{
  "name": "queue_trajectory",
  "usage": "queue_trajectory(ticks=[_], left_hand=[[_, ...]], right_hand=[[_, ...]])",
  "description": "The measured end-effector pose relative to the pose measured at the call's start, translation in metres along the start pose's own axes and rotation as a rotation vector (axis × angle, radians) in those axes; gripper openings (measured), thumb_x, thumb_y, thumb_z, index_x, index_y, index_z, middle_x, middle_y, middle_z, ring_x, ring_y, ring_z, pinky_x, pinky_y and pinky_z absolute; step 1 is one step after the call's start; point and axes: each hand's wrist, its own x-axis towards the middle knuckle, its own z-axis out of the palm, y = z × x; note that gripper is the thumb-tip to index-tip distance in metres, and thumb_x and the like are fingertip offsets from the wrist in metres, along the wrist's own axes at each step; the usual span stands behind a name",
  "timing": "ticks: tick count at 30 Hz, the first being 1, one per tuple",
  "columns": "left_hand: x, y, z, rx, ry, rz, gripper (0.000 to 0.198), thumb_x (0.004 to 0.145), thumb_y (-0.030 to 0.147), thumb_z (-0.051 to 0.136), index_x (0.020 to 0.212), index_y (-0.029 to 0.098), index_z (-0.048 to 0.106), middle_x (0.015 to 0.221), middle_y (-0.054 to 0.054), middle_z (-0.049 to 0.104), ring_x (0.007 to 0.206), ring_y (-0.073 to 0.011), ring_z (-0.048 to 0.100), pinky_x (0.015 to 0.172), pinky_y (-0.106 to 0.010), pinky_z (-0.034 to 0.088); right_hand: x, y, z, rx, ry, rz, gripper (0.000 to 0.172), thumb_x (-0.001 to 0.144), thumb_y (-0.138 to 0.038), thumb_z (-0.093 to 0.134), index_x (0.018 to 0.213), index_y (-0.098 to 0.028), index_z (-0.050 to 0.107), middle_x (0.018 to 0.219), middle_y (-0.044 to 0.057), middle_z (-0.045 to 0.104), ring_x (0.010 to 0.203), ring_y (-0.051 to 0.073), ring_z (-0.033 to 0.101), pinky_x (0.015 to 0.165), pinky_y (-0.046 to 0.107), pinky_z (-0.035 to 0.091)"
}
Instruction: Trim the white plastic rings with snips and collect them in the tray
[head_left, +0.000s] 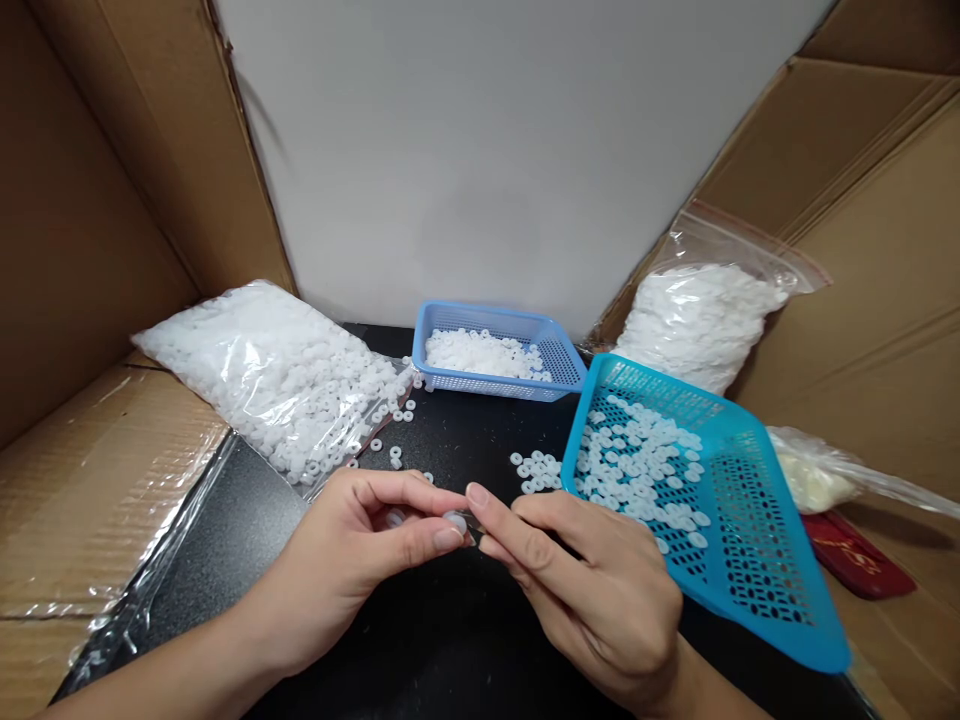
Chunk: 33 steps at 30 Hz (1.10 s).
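Note:
Between the thumb and index finger of my left hand (360,545) is a small white plastic ring (454,521), with one or more others partly hidden behind in the curled fingers. My right hand (592,585) pinches a small, thin, dark shiny piece (473,522) whose kind I cannot make out. Its end meets the ring, and the fingertips of both hands almost touch. Just beyond them on the black table (405,640) lie loose white rings (536,470). To the right of my right hand stands a turquoise plastic basket (787,620) with many such rings inside.
A blue basket (502,385) holding white rings stands at the back. At left, an open clear bag (262,380) spills rings onto the table. Another full bag (697,310), a smaller bag (810,480) and a red pouch (859,555) lie at right. Cardboard walls (885,260) flank the space.

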Motion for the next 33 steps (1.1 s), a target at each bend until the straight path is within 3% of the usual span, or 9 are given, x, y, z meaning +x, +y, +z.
queue_trajectory(ticks=[23,28,33], left_hand=[[0.002,0.002,-0.003,0.097,-0.037,0.036,0.006,0.081,0.026,0.083,0.085,0.029,0.087,0.08,0.0,0.074,0.079,-0.0133,0.062,0.075,-0.023,0.047],[0.002,0.003,-0.002,0.108,-0.025,0.066,0.016,0.08,0.02,0.083,0.089,0.033,0.087,0.082,0.001,0.078,0.08,-0.0128,0.066,0.076,-0.021,0.05],[0.002,0.004,-0.002,0.125,-0.037,0.084,0.019,0.083,0.019,0.081,0.093,0.034,0.087,0.089,0.0,0.081,0.088,-0.0153,0.071,0.082,-0.023,0.053]], right_hand=[[-0.002,-0.002,0.0,-0.046,0.005,-0.028,0.025,0.102,-0.012,0.058,0.122,-0.015,0.072,0.066,0.0,0.066,0.056,0.013,0.055,0.05,0.027,0.04],[-0.005,0.002,0.006,0.185,0.061,0.171,0.033,0.101,-0.006,0.056,0.129,-0.015,0.07,0.077,0.002,0.064,0.065,0.011,0.059,0.056,0.023,0.046],[-0.004,0.006,0.01,0.268,0.116,0.359,0.037,0.102,-0.01,0.054,0.135,-0.02,0.069,0.072,-0.002,0.05,0.061,0.012,0.052,0.055,0.023,0.046]])
